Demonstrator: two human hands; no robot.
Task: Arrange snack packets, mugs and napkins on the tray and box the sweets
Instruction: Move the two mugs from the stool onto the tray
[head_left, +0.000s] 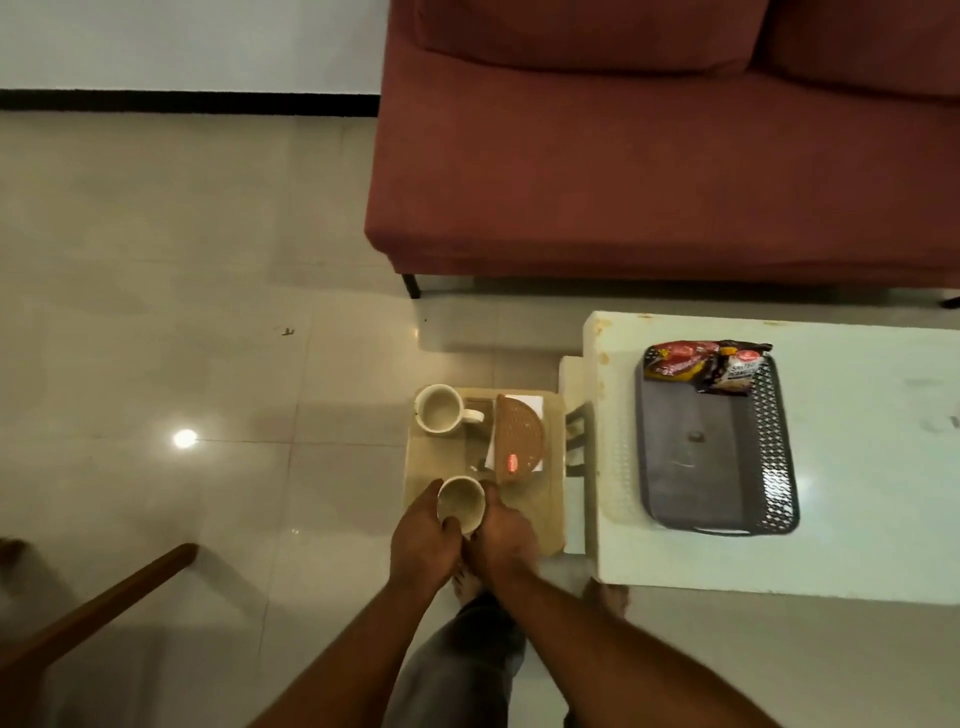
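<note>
Both my hands hold one cream mug (460, 503) over the near end of a low beige stool (550, 514). My left hand (423, 535) curls round its left side and my right hand (503, 535) wraps its right side. A second cream mug (439, 408) stands upright at the stool's far left corner. Beside it lies a brown half-round lidded box (519, 436) on white napkins (531, 401). On the white table (857, 561) to the right sits a grey tray (691, 467), with two snack packets (706, 364) at its far end.
A red sofa (649, 171) stands behind the table and stool. A wooden chair arm (104, 608) juts in at the lower left. Glossy tiled floor (182, 312) spreads to the left. My feet show below the stool and the table edge.
</note>
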